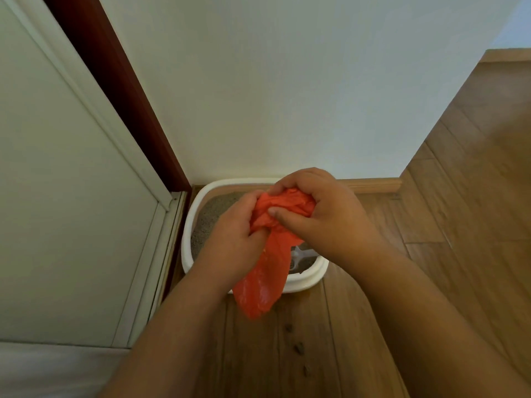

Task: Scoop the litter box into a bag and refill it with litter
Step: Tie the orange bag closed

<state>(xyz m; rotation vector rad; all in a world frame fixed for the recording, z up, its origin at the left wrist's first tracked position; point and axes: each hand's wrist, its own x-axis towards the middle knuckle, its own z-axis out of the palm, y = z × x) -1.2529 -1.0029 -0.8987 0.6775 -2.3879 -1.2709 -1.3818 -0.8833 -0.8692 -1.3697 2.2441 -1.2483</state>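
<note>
Both of your hands are bunched around a crumpled orange plastic bag (275,225), held in the air above the near half of the litter box. Your left hand (238,225) grips the bag's gathered top from the nine o'clock side, fingers curled into the plastic. Your right hand (321,208) closes over the same bunch from three o'clock, the thumb pressed across the front of the folds and the fingers wrapped over the top. The rest of the bag hangs down toward six o'clock, its loose end dangling past the box's near rim.

The white rounded-rectangle plastic litter box (198,202) sits on the brown wooden plank floor (459,225), tucked into the corner at twelve o'clock where the pale wall (273,81) meets the dark red door frame (115,90). Grey-brown granular litter (212,214) shows in the box at the ten o'clock side of your hands. A pale grey plastic piece (300,255), perhaps a scoop, lies in the box just under your right wrist; most of it is hidden. A few small dark specks (298,347) lie on the floor at six o'clock.
</note>
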